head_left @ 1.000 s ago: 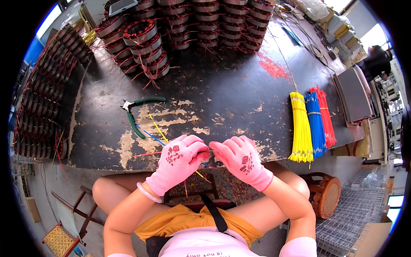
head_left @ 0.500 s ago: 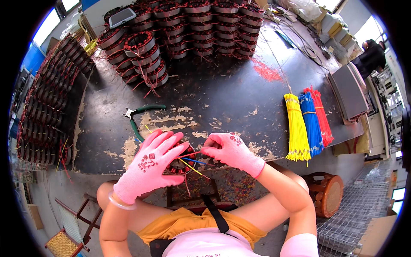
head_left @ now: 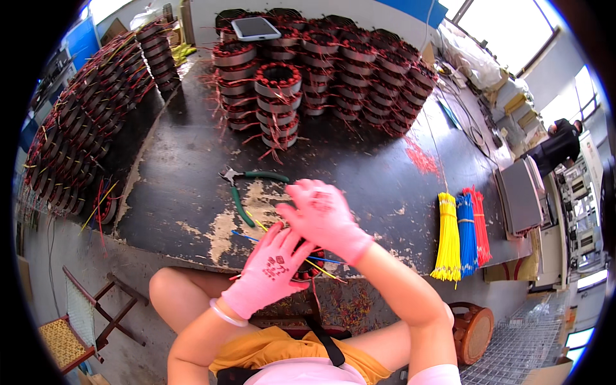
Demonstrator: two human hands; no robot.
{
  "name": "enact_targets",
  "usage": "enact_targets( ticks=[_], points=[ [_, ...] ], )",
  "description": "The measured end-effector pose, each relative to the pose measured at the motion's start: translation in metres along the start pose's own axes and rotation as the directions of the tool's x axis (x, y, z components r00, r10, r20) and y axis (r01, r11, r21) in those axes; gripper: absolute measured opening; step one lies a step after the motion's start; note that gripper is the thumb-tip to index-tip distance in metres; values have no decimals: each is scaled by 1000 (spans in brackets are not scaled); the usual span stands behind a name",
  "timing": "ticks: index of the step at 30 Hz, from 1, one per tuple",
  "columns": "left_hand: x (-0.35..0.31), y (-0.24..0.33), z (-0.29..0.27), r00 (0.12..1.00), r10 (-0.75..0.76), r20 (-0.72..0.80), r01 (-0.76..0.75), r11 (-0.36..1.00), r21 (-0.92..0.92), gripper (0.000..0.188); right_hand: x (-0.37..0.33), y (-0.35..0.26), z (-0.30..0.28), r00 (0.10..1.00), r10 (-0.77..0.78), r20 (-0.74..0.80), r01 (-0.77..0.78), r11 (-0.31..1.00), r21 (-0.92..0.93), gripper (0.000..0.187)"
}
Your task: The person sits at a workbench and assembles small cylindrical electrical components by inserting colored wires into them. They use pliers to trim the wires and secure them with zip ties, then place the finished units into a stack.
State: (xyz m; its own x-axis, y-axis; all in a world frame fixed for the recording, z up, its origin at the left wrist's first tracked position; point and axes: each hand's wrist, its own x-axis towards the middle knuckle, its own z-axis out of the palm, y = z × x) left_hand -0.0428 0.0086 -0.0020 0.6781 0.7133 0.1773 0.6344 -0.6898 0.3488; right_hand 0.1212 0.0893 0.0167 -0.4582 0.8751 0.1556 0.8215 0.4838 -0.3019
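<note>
A ring-shaped motor stator [head_left: 316, 264] with dark red windings is at the table's front edge, partly hidden by my left hand [head_left: 268, 273]. That pink-gloved hand is closed over its left side. Yellow wire [head_left: 319, 264] and blue wire [head_left: 328, 260] stick out around the ring, and some ends show beyond my left fingers. Just above the left fingertips is my right hand [head_left: 327, 218], also gloved in pink and slightly blurred, its thumb and fingers apart with nothing visible between them. Green-handled cutting pliers [head_left: 237, 199] lie open on the tabletop, beyond my left hand.
Stator stacks [head_left: 279, 106] rise at the back, a phone [head_left: 255, 28] on top; more stators [head_left: 83, 141] fill the left. Bundles of yellow wires [head_left: 446, 237], blue wires [head_left: 467, 231] and red wires [head_left: 480, 224] lie at right, near a grey box [head_left: 518, 200]. Another person [head_left: 558, 147] is far right.
My right hand has let go of the red wire and moved up and left, over the left fingertips. My left fingers have drawn closer together. The head view has shifted.
</note>
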Motion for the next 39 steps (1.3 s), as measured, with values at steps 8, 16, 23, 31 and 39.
enact_targets(
  ticks=[8, 16, 23, 31, 39],
  points=[
    [-7, 2, 11, 1000, -19, -16, 20, 997, 71, 82, 97, -66, 35, 858, 319, 403, -123, 889, -442, 100],
    [-5, 1, 12, 999, -37, -36, 39, 998, 53, 93, 73, -28, -24, 898, 260, 356, -406, 801, 440, 59],
    [12, -27, 2, 999, 0, -55, 2, 1000, 31, 97, -126, 44, -70, 895, 61, 442, -420, -222, 880, 58],
    [43, -40, -11, 996, 88, 12, -88, 996, 18, 98, -193, 73, -41, 669, 165, 724, -699, -188, 690, 57],
    [47, -39, -18, 995, 83, 62, -82, 997, -9, 96, -195, 67, -37, 654, 101, 750, -722, -211, 659, 61]
  ],
)
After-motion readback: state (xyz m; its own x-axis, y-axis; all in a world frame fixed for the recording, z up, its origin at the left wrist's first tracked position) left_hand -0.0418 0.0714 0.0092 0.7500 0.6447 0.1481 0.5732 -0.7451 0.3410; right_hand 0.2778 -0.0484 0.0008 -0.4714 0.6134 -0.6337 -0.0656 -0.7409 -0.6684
